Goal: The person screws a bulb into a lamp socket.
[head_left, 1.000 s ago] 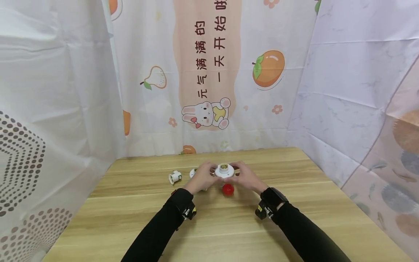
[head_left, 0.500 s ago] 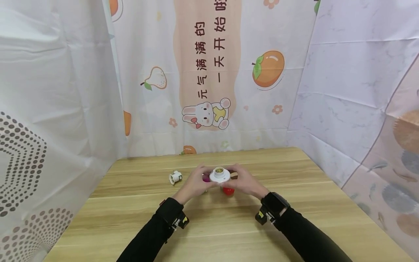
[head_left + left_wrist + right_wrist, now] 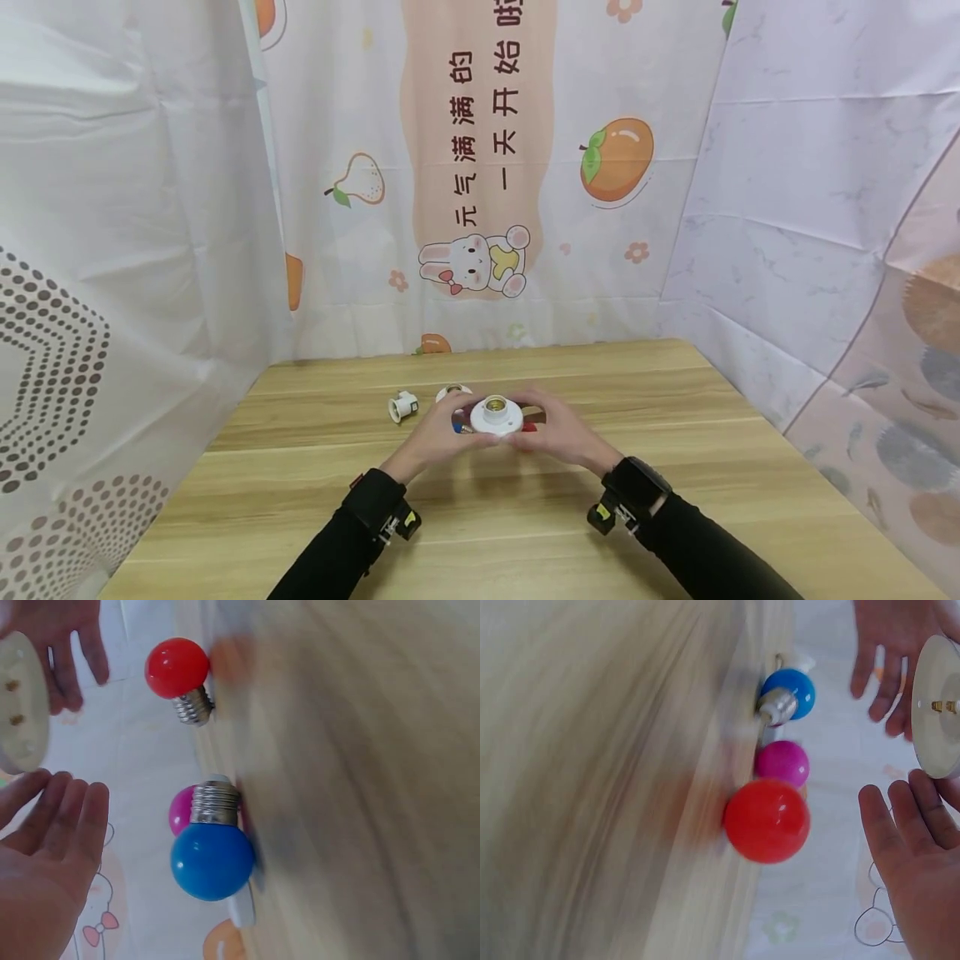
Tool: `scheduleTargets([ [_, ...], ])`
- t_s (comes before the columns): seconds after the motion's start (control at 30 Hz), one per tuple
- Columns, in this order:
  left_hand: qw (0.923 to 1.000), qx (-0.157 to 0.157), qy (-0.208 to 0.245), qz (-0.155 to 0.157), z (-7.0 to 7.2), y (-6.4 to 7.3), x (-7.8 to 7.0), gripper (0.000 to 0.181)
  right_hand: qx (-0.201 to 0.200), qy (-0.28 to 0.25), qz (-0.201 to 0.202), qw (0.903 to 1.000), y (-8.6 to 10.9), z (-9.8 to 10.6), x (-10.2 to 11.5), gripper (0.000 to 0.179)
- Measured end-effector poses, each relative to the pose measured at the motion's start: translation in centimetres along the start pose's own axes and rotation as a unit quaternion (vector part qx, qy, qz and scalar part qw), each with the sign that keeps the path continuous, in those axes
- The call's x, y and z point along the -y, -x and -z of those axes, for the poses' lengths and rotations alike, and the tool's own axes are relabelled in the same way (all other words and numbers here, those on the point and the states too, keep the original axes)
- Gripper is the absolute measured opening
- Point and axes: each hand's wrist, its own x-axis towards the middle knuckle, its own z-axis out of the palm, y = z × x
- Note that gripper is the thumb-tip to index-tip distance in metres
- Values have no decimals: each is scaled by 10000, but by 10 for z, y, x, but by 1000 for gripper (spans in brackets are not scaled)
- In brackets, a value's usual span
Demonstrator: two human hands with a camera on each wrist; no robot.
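A round white lamp holder (image 3: pixel 496 416) with a brass-coloured screw socket facing up is held off the table between both hands. My left hand (image 3: pixel 437 435) grips its left edge and my right hand (image 3: pixel 561 430) its right edge, by thumb and fingertips. In the left wrist view, its flat underside (image 3: pixel 21 735) shows two small brass contacts. Below the hands, a red bulb (image 3: pixel 767 822), a magenta bulb (image 3: pixel 783 763) and a blue bulb (image 3: pixel 798 691) lie on the table. From the head view these bulbs are mostly hidden by the hands and the holder.
Behind my left hand sits a second white lamp holder (image 3: pixel 453 390), partly covered. Left of it lies a small white socket piece (image 3: pixel 403 406). The wooden table (image 3: pixel 315 500) ends at a printed curtain (image 3: pixel 615 308) at the back, with curtains on both sides too.
Both hands have brought the lamp holder left and nearer to the person. The second lamp holder, hidden half a second ago, shows again behind the left hand.
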Motion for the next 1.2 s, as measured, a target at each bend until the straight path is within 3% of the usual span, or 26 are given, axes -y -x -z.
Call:
scheduleTargets([
  [0.2, 9993, 242, 164, 213, 0, 10, -1, 77, 214, -418, 97, 9988, 4, -4, 9, 57],
  [0.47, 9962, 458, 722, 134, 2, 14, -4, 93, 427, -526, 257, 9974, 4, -3, 19, 56],
  [1.0, 9920, 902, 833, 308, -2, 9, -9, 98, 615, 123, 177, 9979, 2, -2, 22, 62],
  [1.2, 9907, 870, 985, 355, -5, 6, -10, 87, 545, 188, 161, 9982, 2, 0, 23, 64],
])
